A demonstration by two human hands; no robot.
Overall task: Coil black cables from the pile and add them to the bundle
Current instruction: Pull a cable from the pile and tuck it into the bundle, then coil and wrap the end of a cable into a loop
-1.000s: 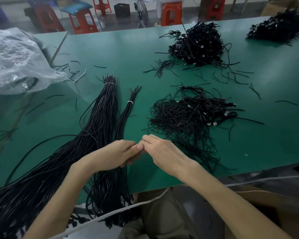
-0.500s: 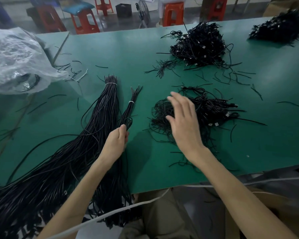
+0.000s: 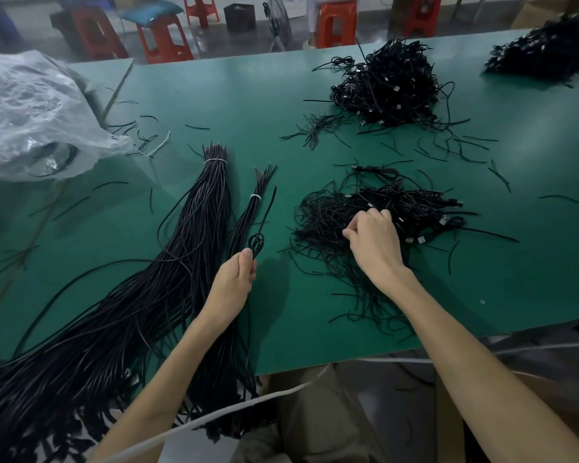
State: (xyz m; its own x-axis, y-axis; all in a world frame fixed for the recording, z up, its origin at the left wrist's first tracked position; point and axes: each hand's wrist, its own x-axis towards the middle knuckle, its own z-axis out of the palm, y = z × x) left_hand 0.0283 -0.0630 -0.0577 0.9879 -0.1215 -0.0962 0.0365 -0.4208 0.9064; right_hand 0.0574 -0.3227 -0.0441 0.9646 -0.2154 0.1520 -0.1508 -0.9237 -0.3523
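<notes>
Probably light, limp, snag-prone: looped cable (image 3: 256, 242) pinched in left hand (image 3: 231, 282); right hand (image 3: 371, 245) fingers (image 3: 373, 215) curled round mid-worktop pile (image 3: 398, 202) strands; grip near a plug.

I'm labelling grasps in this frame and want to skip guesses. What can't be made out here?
Head view, all items.
- Right hand: its back hides the fingertips in the near pile; whether they pinch a cable is unclear.
- Left hand: the looped cable passes into the fist; strand count is hidden.
- Large bundle: lower end cut off by the left and bottom edges.
- Plastic bag: contents blurred by crinkled film.
</notes>
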